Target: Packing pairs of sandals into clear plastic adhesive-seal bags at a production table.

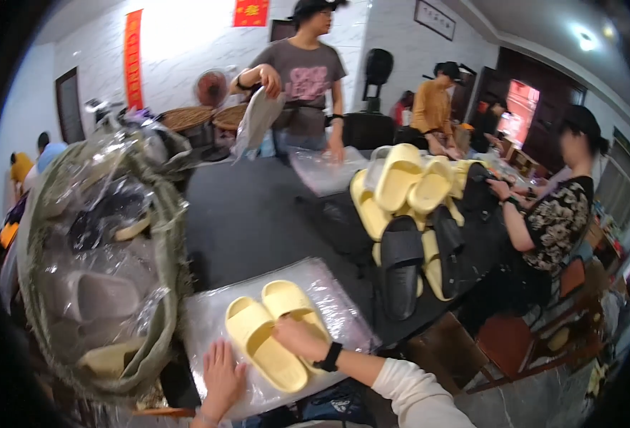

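A pair of pale yellow slippers [266,344] lies side by side on a stack of clear plastic bags [204,314], close in front of me at the table's near edge. My right hand [302,338], with a black band at the wrist, is closed at the straps and inner edges of the pair. Its fingertips are partly hidden between the two slippers. My left hand [222,372] lies flat on the bags just left of the pair, fingers stretched out and holding nothing.
At left stands a large woven sack [175,250] of bagged slippers. Yellow slippers [399,178] and black slippers [402,267] are piled at right on the dark table [236,207]. Across the table a person [300,78] holds a bagged slipper; another person [554,192] works at right.
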`<state>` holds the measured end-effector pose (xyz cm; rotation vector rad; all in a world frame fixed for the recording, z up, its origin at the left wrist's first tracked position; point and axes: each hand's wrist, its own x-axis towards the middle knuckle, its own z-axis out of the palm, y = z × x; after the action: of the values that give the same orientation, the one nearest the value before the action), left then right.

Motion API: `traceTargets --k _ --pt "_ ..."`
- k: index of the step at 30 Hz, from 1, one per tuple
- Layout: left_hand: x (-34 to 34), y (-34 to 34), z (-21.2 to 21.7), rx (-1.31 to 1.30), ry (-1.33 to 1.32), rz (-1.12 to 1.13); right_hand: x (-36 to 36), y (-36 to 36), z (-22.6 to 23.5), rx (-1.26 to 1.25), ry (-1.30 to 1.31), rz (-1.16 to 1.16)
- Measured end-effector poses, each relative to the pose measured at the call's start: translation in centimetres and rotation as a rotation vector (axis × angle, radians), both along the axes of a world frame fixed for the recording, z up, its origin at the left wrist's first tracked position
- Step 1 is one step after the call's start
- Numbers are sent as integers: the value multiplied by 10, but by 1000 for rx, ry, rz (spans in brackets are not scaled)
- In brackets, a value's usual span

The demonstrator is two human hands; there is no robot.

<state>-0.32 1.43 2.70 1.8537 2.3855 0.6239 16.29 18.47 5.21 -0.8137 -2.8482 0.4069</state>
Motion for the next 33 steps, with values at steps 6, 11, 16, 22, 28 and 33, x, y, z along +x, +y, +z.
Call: traceTargets --k 6,11,16,22,28,33 --pt "2 -29 10 -86 109 87 15 28 -1 238 -50 -135" --pt "3 -33 8 8 282 102 23 47 -14 164 39 -283" --pt "-6 -30 -3 -24 81 231 18 51 13 -401 180 -381" --pt "-1 -24 -21 -23 44 425 -16 3 62 -157 38 99" --pt "0 -26 -16 -79 57 319 -70 -6 14 -192 47 271" --pt "7 -28 -10 -20 67 368 -80 32 15 -177 77 -54"
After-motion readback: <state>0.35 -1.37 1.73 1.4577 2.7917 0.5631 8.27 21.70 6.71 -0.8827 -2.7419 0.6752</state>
